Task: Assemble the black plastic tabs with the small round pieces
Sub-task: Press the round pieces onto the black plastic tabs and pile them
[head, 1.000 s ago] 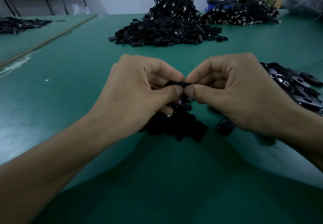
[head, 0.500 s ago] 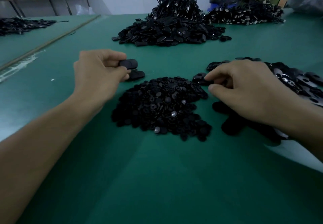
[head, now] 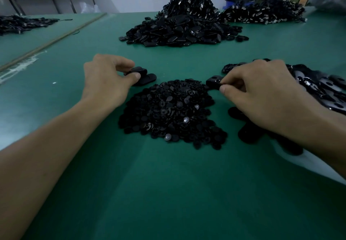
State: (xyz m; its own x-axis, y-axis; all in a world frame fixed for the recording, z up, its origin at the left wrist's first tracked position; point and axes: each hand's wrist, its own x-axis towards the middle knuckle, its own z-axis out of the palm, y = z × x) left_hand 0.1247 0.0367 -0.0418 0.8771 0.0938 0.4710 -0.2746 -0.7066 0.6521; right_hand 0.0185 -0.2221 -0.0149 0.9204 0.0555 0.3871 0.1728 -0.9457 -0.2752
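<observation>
Nearest the camera, the green table [head: 168,193] is being crossed by two bare forearms. Between them the heap of small round pieces [head: 172,112] is lying untouched by either hand.

Just past the heap's left edge, a black tab [head: 138,70] is being pinched between the thumb and curled fingers of the left hand [head: 106,76]. It is being held directly over a second tab [head: 148,79] lying flat on the table. Whether the two are touching cannot be told.

At the heap's far right edge, a fresh tab [head: 213,82] is being gripped narrowly between the thumb and forefinger of the right hand [head: 262,93], close beside the supply pile of tabs [head: 318,88].

A second ago both hands were being pressed together on one tab above the heap. Now they are being held well apart, each with its own tab. By this it is being judged that one assembly is being laid aside on the left and the next cycle is being opened on the right. A round piece is likely being needed next, once the left hand is freed.

Farther off, a large heap of dark tabs and cords [head: 179,27] is being kept mid-table. Another heap [head: 262,13] is lying behind it to the right, and a third [head: 22,23] at far left.
</observation>
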